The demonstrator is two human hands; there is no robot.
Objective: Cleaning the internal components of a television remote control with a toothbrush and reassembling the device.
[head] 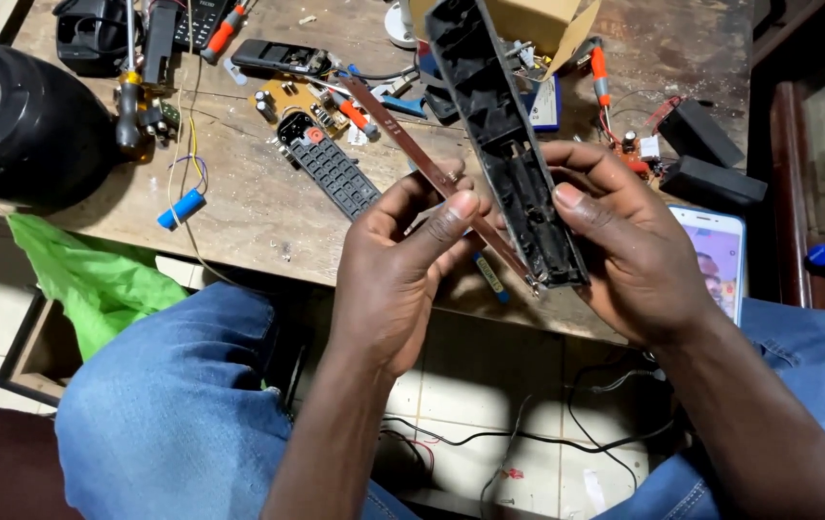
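Observation:
My right hand (639,255) grips a long black plastic remote casing (504,125), open side up, tilted away from me over the wooden bench (258,207). My left hand (403,270) pinches a thin brown circuit strip (403,135) that runs diagonally up to the left, its lower end meeting the near end of the casing. A grey rubber keypad (334,173) lies on the bench just left of my left hand.
A black round speaker (18,120) sits at far left, with screwdrivers (128,96), a blue capacitor (181,208) and loose wires nearby. A phone (716,260) with a lit screen lies at right beside black boxes (711,159). A green bag (95,279) hangs below.

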